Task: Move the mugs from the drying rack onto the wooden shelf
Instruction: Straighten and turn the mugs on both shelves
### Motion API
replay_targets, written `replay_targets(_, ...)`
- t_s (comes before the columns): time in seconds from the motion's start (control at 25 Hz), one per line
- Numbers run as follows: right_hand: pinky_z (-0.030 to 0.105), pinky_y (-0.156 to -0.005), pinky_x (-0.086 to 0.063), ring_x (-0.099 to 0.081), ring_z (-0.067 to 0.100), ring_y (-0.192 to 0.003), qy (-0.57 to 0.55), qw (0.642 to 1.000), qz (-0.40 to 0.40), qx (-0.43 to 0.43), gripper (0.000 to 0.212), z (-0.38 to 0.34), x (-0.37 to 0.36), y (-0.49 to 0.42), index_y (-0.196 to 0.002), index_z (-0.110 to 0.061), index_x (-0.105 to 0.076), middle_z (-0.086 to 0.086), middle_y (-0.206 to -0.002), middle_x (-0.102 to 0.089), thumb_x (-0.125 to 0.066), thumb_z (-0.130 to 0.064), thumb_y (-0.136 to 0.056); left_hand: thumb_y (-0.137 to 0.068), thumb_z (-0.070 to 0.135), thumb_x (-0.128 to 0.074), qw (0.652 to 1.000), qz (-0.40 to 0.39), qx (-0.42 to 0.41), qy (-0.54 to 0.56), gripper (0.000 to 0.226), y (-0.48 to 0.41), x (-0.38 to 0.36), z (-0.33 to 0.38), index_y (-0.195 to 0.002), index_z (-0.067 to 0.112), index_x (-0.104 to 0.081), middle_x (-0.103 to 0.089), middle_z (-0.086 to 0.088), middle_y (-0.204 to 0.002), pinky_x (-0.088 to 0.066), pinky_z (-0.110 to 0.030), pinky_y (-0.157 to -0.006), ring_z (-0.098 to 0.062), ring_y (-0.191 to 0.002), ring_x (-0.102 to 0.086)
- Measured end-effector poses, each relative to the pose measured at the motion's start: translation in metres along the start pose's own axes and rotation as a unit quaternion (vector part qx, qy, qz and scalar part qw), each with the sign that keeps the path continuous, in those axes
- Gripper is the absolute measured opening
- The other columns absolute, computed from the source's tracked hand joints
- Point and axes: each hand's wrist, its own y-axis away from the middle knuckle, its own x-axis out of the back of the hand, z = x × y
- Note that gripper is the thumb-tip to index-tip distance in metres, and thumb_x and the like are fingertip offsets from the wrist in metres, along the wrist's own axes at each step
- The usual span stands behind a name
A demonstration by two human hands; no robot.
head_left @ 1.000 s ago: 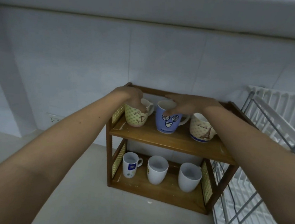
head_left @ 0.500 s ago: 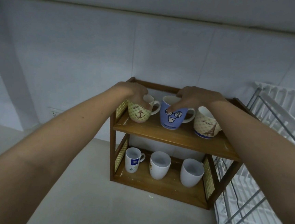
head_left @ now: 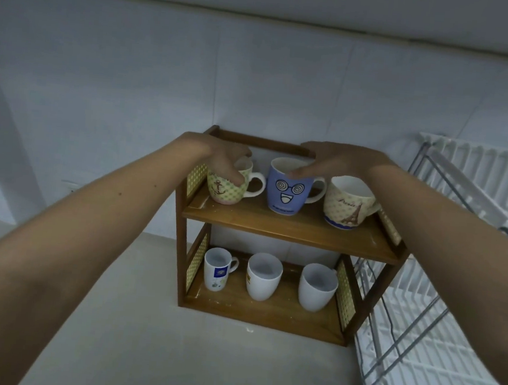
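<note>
The wooden shelf point(head_left: 286, 226) stands against the wall with two tiers. On its top tier, from left to right, are a green anchor mug point(head_left: 225, 188), a blue face mug point(head_left: 286, 192) and a cream Eiffel Tower mug point(head_left: 348, 205). My left hand point(head_left: 225, 156) grips the anchor mug's rim from above. My right hand point(head_left: 338, 161) holds the blue mug's rim, thumb on its front. The lower tier carries a small white logo mug point(head_left: 217, 267) and two plain white mugs point(head_left: 262, 274) point(head_left: 316, 285). The drying rack point(head_left: 436, 346) is at the right, and no mugs show in it.
A pale counter point(head_left: 154, 337) stretches in front and left of the shelf. A tiled wall point(head_left: 256, 79) rises behind. A wall socket point(head_left: 70, 185) sits low at the left behind my left forearm. The rack's wire frame point(head_left: 441, 178) stands right beside the shelf.
Both hands stay on the same two mugs on the top tier. The view has shifted slightly, and the mugs sit upright on the board now.
</note>
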Motion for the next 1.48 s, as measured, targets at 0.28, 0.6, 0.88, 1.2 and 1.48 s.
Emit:
replay_targets(0.28, 0.036, -0.093, -0.042, -0.044, 0.027, -0.128, 0.121, 0.985, -0.069, -0.098, 0.101, 0.055, 0.004, 0.023, -0.143, -0.028, -0.033, 0.002, -0.149, -0.039, -0.068, -0.071, -0.059, -0.076, 0.071, -0.054, 0.992, 0.089, -0.050, 0.072, 0.097, -0.022, -0.012, 0.057, -0.151, 0.018, -0.021, -0.036, -0.007, -0.153, -0.038, -0.038, -0.101, -0.029, -0.134, -0.041)
replay_targets(0.6, 0.038, -0.090, -0.051, -0.053, 0.026, -0.114, 0.152, 0.983, -0.032, -0.103, 0.098, 0.059, 0.001, 0.034, -0.139, -0.023, -0.043, 0.003, -0.136, -0.052, -0.063, -0.076, -0.059, -0.077, 0.066, -0.058, 0.986, 0.106, -0.072, 0.110, 0.085, -0.041, -0.022, 0.075, -0.142, 0.015, -0.038, -0.047, -0.007, -0.144, -0.042, -0.033, -0.089, -0.026, -0.123, -0.050)
replay_targets(0.88, 0.032, -0.069, -0.055, -0.063, 0.023, -0.087, 0.120, 0.986, -0.037, -0.107, 0.072, 0.049, 0.004, 0.043, -0.109, -0.011, -0.064, 0.005, -0.100, -0.067, -0.067, -0.068, -0.065, -0.076, 0.064, -0.060, 0.985, 0.072, -0.083, 0.132, 0.092, -0.038, -0.016, 0.070, -0.149, 0.019, -0.027, -0.034, -0.004, -0.154, -0.036, -0.033, -0.097, -0.025, -0.135, -0.040)
replay_targets(1.2, 0.038, -0.097, -0.041, -0.042, 0.028, -0.130, 0.118, 0.989, -0.042, -0.076, 0.095, 0.045, 0.009, 0.052, -0.147, -0.023, -0.027, 0.006, -0.150, -0.038, -0.053, -0.076, -0.072, -0.069, 0.070, -0.063, 1.000, 0.025, 0.000, 0.007, 0.112, -0.010, 0.002, 0.029, -0.153, 0.021, -0.007, -0.019, -0.003, -0.160, -0.027, -0.040, -0.115, -0.026, -0.144, -0.024)
replay_targets(1.48, 0.038, -0.100, -0.034, -0.041, 0.028, -0.129, 0.058, 0.998, -0.008, -0.007, 0.098, -0.002, -0.006, 0.020, -0.144, -0.016, -0.032, 0.008, -0.148, -0.040, -0.053, -0.076, -0.071, -0.078, 0.066, -0.057, 0.990, 0.032, 0.084, -0.111, 0.095, 0.004, 0.011, 0.009, -0.147, 0.007, -0.030, -0.036, -0.012, -0.152, -0.037, -0.042, -0.108, -0.030, -0.135, -0.038)
